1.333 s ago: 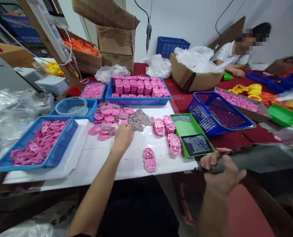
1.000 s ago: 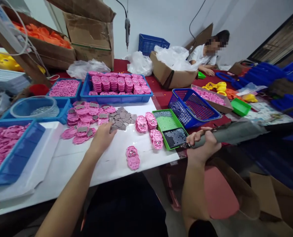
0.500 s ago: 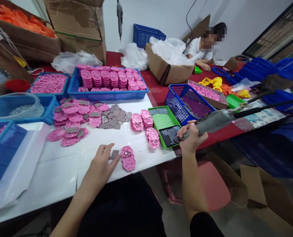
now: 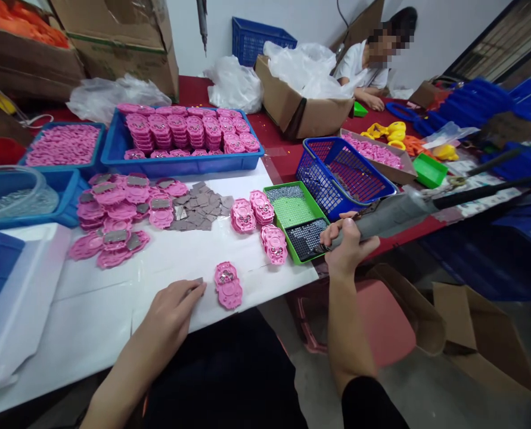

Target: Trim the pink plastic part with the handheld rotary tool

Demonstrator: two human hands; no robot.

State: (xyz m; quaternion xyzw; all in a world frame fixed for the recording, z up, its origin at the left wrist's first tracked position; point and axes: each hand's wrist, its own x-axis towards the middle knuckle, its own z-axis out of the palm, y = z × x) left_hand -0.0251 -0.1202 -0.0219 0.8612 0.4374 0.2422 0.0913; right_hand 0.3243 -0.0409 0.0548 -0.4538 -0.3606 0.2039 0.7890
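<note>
My left hand (image 4: 176, 304) is low over the white-covered table, thumb and fingers pinched on a small grey square plate (image 4: 198, 280), mostly covered by the fingers. Just right of it, a pink plastic part (image 4: 228, 285) with shiny metal bits at its upper end lies flat near the table's front edge. My right hand (image 4: 348, 247) is wrapped round a grey power screwdriver (image 4: 385, 217). The driver's tip end is over the black perforated plate (image 4: 307, 239) in a green tray (image 4: 298, 205) of small screws. Several stacked pink parts (image 4: 274, 244) stand left of that tray.
Loose grey plates (image 4: 202, 205) and piled pink parts (image 4: 117, 193) lie across the table. Behind stand a blue bin (image 4: 185, 162) of stacked pink parts and a blue basket (image 4: 337, 173). A person (image 4: 363, 71) sits at the far side. A red stool (image 4: 381, 322) is below right.
My left hand has drawn back from the pink part and closed on the grey plate, which lay on the table before. The right hand stays at the green tray. The view has shifted slightly.
</note>
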